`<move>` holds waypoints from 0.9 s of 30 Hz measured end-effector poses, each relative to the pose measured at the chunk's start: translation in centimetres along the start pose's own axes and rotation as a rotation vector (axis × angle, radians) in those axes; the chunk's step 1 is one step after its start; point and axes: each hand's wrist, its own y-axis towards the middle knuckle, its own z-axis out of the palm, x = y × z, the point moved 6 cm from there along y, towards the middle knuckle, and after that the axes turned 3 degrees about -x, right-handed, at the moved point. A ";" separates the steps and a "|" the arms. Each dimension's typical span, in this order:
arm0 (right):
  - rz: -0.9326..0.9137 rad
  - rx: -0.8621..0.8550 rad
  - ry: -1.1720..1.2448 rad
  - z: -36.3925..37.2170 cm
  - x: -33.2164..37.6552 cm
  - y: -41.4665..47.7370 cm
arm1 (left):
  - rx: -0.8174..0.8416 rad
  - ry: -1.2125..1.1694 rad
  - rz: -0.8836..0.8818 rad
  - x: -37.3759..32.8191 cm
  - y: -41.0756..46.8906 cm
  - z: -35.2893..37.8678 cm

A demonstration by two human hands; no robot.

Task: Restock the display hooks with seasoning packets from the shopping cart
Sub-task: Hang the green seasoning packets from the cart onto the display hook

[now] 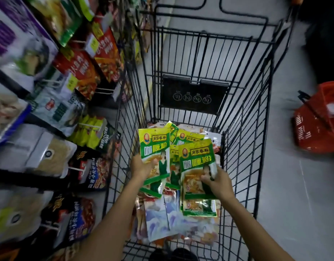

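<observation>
Over the shopping cart [256, 102] — left hand [141, 166] grips one green packet [155, 147], right hand [218, 182] at 3 o'clock pinches another green packet [197, 162].

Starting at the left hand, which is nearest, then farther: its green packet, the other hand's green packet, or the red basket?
1. Left-hand packet, gripped by the left hand.
2. Right-hand packet, beside it, in the right hand.
3. Red basket, on the floor, far right.

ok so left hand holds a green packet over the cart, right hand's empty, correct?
Not quite. The head view shows the right hand gripping a second green packet, not empty. The left hand does hold the first green packet over the cart.
</observation>
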 end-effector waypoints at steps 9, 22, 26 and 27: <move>-0.548 0.159 0.106 -3.4 23.4 -7.5 | -0.391 -0.310 0.413 -13.0 -14.9 -21.9; -1.103 0.710 0.442 2.3 48.8 -37.4 | -1.163 -0.263 0.715 -15.8 -46.5 -49.4; -1.253 0.912 0.438 5.1 50.7 -47.5 | -1.329 -0.263 0.731 -13.6 -55.2 -54.5; -1.278 0.949 0.423 6.0 50.8 -49.7 | -1.366 -0.254 0.733 -12.8 -57.2 -55.6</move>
